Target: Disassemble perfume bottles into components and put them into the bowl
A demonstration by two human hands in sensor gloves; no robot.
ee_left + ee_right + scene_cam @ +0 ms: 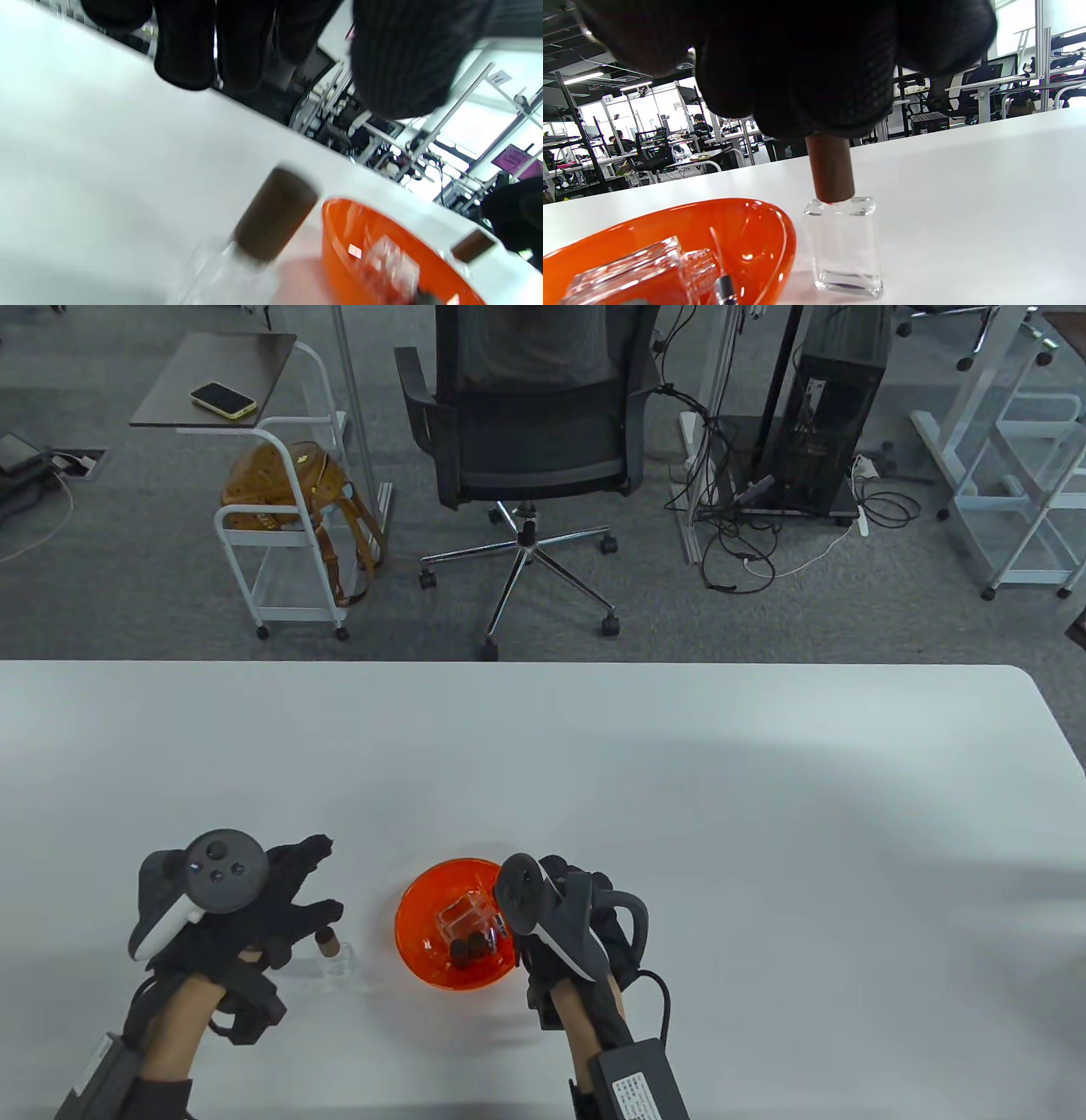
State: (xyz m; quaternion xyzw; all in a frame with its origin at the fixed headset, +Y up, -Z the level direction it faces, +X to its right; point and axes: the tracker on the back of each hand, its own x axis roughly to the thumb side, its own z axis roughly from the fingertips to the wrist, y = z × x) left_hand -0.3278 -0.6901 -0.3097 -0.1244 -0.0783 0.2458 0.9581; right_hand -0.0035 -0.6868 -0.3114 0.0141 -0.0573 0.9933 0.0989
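An orange bowl (413, 909) sits near the table's front edge and holds a clear glass bottle body (462, 918) and dark caps (468, 952). Left of it stands a clear perfume bottle (333, 960) with a brown cap (275, 212). My left hand (297, 891) hovers over that bottle with fingers (186, 51) spread, touching nothing. My right hand (560, 899) is at the bowl's right rim. In the right wrist view its fingers (806, 76) grip the brown cap (831, 169) of a second clear bottle (845, 245), which stands upright on the table beside the bowl (746, 212).
The white table (764, 831) stretches far and right of the hands. Beyond its far edge are an office chair (530, 432), a small cart with a brown bag (284, 487) and cables on the floor.
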